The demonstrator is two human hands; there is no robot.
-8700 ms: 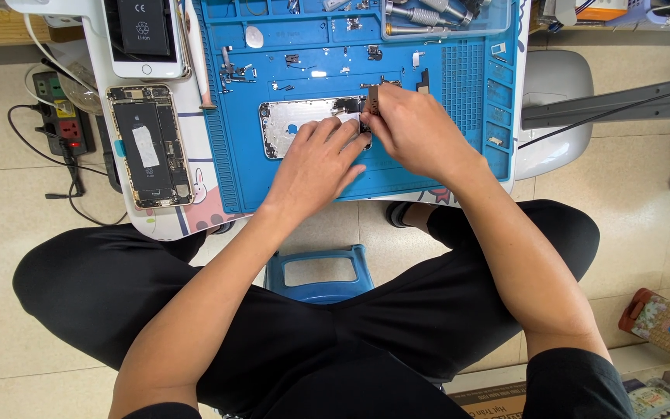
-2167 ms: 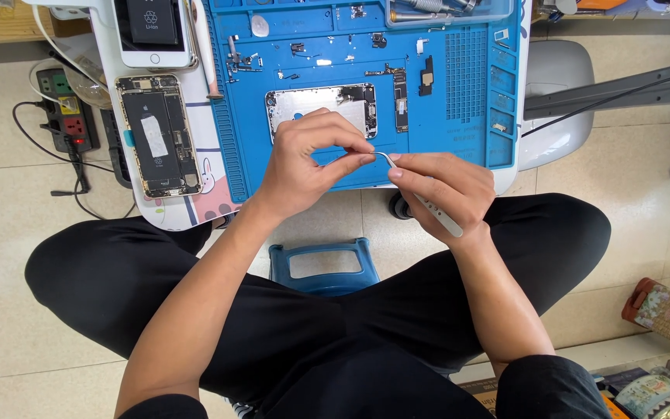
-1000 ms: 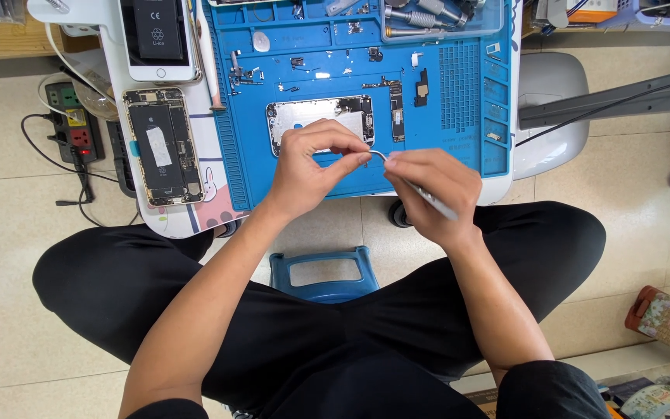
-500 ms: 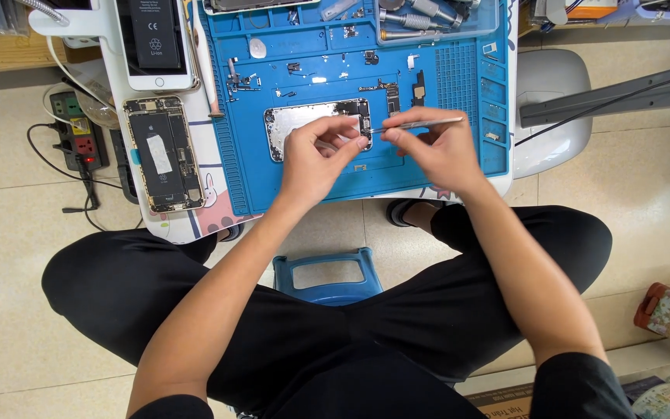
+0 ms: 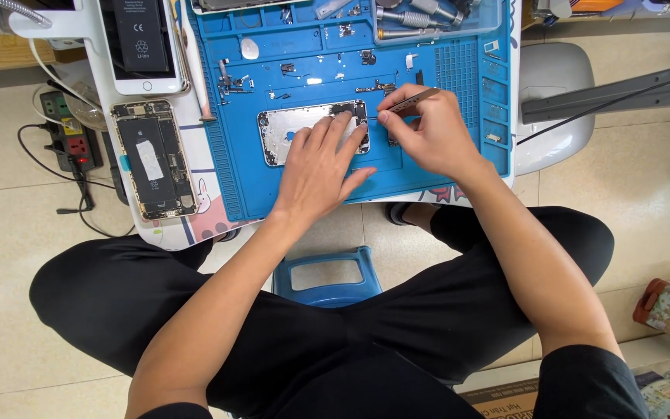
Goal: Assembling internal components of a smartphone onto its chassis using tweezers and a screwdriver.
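A silver phone housing (image 5: 284, 132), emptied of most parts, lies on a blue repair mat (image 5: 428, 167). My left hand (image 5: 321, 167) rests flat on the housing, fingers spread over its right half. My right hand (image 5: 428, 132) is just to the right and holds metal tweezers (image 5: 406, 102), whose tips point at the housing's right end near my left fingertips. Small screws and phone parts (image 5: 366, 58) are scattered over the mat's upper part.
An opened phone (image 5: 154, 159) lies left of the mat, with a phone battery (image 5: 139, 35) above it. A power strip (image 5: 71, 136) and cables sit on the floor at left. A blue stool (image 5: 327, 275) stands between my knees. Tools (image 5: 416, 15) lie in the mat's top tray.
My left hand has lowered flat onto the housing. My right hand with the tweezers has moved up from the mat's near edge to the housing's right end.
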